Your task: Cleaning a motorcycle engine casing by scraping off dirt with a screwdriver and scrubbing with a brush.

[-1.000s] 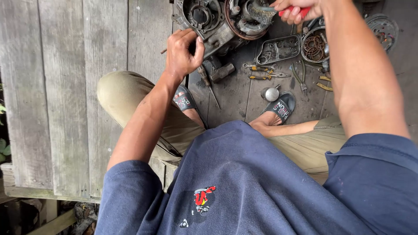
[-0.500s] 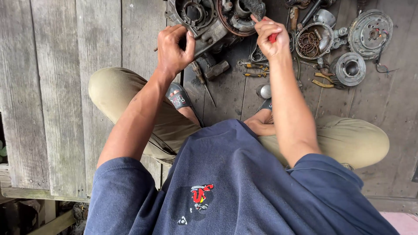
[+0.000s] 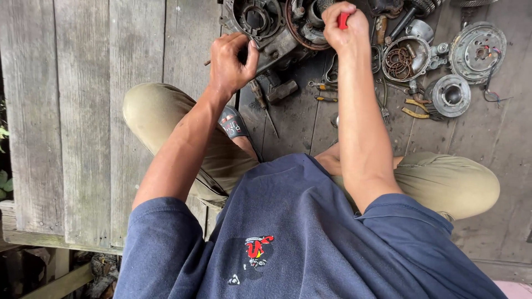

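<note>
The engine case (image 3: 277, 27) lies on the plank floor (image 3: 83, 111) straight ahead of the seated person, at the top of the view; the left hand (image 3: 230, 61) is curled shut on its near left edge; the right hand (image 3: 343, 27) is clamped on a red-handled tool (image 3: 343, 20), set over the round opening on the case's right side; loose parts (image 3: 443, 61) are scattered farther right.

Loose flywheel (image 3: 477, 52), yellow-handled pliers (image 3: 417, 110)

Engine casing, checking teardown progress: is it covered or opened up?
Opened up: the engine casing shows a bare round cavity and exposed gears, with the left hand gripping it.
</note>
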